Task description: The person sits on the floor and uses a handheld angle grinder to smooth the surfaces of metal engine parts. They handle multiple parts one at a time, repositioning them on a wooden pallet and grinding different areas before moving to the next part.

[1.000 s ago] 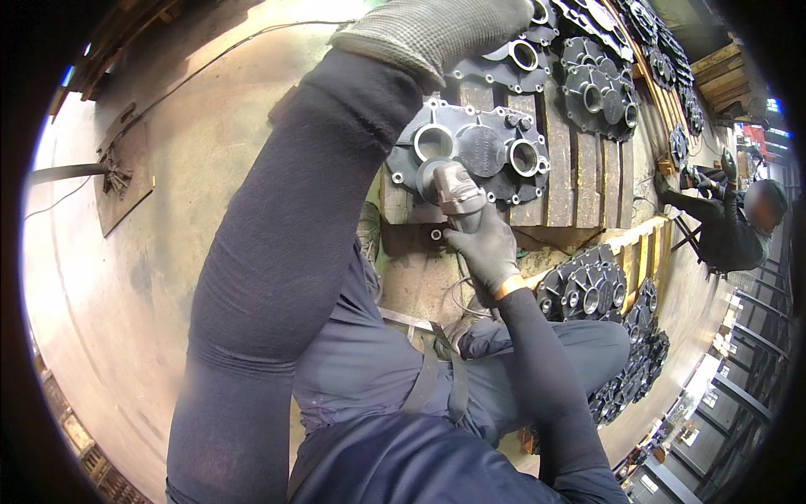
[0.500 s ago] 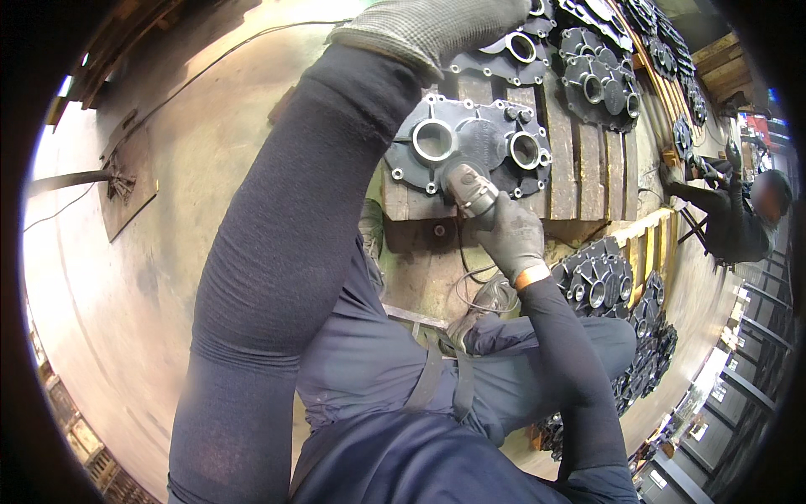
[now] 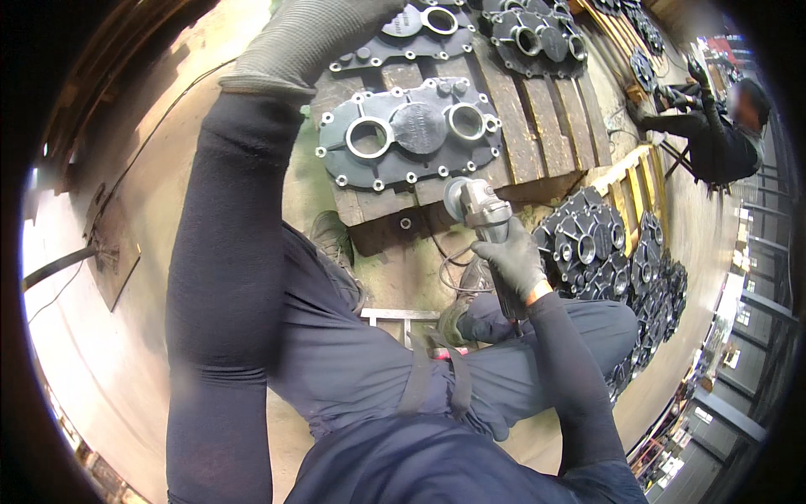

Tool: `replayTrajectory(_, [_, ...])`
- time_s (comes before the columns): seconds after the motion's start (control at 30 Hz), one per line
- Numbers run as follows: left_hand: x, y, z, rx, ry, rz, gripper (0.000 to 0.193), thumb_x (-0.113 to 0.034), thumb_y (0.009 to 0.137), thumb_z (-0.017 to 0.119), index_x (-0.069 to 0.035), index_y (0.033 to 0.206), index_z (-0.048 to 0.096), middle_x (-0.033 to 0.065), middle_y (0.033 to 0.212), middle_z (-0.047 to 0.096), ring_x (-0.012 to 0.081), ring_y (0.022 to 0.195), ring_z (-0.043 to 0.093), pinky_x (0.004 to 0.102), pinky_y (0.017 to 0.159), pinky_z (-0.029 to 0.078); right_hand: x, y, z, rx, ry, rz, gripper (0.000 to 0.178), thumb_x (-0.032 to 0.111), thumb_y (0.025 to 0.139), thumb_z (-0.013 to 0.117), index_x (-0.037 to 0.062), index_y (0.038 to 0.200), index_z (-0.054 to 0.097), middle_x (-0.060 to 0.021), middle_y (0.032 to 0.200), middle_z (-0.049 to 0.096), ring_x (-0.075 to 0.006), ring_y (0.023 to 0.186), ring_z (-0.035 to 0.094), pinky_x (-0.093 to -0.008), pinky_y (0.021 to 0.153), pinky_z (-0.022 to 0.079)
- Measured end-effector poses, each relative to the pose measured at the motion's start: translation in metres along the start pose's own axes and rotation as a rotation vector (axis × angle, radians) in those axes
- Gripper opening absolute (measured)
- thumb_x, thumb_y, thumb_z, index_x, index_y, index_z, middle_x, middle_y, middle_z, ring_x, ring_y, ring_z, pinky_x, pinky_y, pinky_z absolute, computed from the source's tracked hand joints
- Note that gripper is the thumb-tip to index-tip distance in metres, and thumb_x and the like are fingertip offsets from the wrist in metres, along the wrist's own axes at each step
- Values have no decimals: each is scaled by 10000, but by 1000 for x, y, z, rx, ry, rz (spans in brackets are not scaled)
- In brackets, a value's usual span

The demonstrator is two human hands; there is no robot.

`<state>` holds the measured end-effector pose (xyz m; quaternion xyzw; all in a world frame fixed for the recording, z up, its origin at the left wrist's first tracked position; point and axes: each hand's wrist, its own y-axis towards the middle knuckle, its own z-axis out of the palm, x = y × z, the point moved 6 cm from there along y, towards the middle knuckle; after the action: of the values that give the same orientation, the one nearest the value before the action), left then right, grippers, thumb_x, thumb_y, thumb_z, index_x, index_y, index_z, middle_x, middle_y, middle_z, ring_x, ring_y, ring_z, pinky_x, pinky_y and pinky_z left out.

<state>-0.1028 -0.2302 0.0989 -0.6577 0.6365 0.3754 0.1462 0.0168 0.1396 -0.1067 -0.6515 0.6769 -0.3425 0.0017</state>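
Note:
My right hand, in a grey glove, is wrapped round the body of an angle grinder. The grinder's round disc is apart from the near dark metal casting, just off its lower right edge. This casting, with two round bores, lies flat on a wooden pallet. My left hand, also gloved, reaches to the top edge, near a second casting; its fingers are mostly cut off, so I cannot tell whether it grips anything.
A third casting lies at the pallet's far right. Several more castings are stacked at the right by a yellowish wooden pallet. A cable loops near my shoes. Another person sits farther right.
The grinder has come off the near casting's surface and is now nearer me, beside the edge. My left arm still reaches far forward. The view has shifted, moving the castings leftward in the picture.

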Motion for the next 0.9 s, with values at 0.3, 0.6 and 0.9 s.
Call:
replayTrajectory(0.3, [-23, 6, 37, 105, 62, -11, 435, -219, 937, 561, 27, 1277, 674, 271, 1140, 723, 364, 1091, 704, 432, 978, 530, -21, 15, -29, -84, -212, 94, 654, 427, 716, 810, -37, 1142, 635, -300, 1061, 722, -456, 1036, 706, -498, 908, 558])
replayTrajectory(0.6, [-45, 7, 56, 166, 16, -34, 449, -214, 954, 569, 41, 1316, 646, 273, 1182, 714, 354, 1110, 702, 412, 980, 526, -21, 64, -97, -53, -457, 14, 614, 407, 766, 808, -2, 1168, 592, -283, 1077, 727, -443, 1035, 714, -490, 932, 559])
replayTrajectory(0.9, [-62, -2, 73, 183, 13, 6, 340, -154, 983, 599, 77, 1224, 664, 228, 976, 742, 262, 831, 720, 375, 792, 559, -32, 98, -123, -17, -522, -67, 560, 351, 764, 807, 13, 1174, 632, -264, 1061, 731, -419, 1031, 711, -481, 928, 551])
